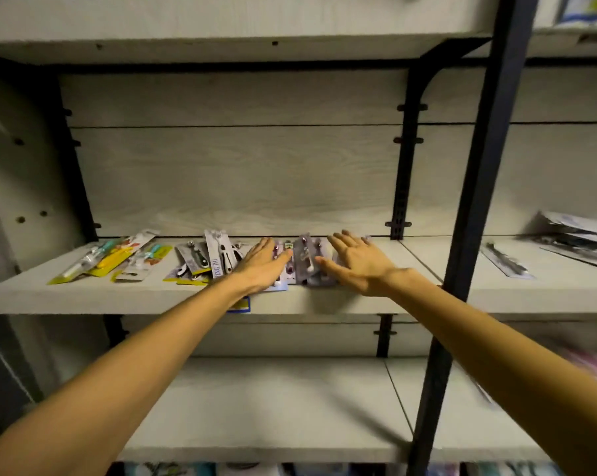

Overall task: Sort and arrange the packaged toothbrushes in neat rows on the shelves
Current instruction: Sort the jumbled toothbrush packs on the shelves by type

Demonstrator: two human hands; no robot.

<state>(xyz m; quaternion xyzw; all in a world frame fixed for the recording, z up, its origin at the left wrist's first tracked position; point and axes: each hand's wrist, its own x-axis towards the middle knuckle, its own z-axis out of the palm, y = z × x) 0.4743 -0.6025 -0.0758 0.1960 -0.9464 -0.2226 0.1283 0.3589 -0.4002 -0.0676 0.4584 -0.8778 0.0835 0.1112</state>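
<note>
Packaged toothbrushes lie in loose groups on the middle shelf (324, 300). A yellow and teal group (110, 257) is at the left, a black and white group (208, 257) beside it, and a purple-grey group (305, 261) in the middle. My left hand (264, 264) lies flat, fingers spread, on the left side of the purple-grey packs. My right hand (355, 259) rests palm down on their right side, fingers apart. Neither hand grips a pack. The packs under the palms are partly hidden.
A black metal upright (479, 187) stands just right of my right arm. Dark packs (575, 242) lie on the neighbouring shelf to the right. A lower shelf (273, 407) runs beneath, with blurred pink packs (589, 369) at its right. A blue price tag (242, 305) sits on the shelf edge.
</note>
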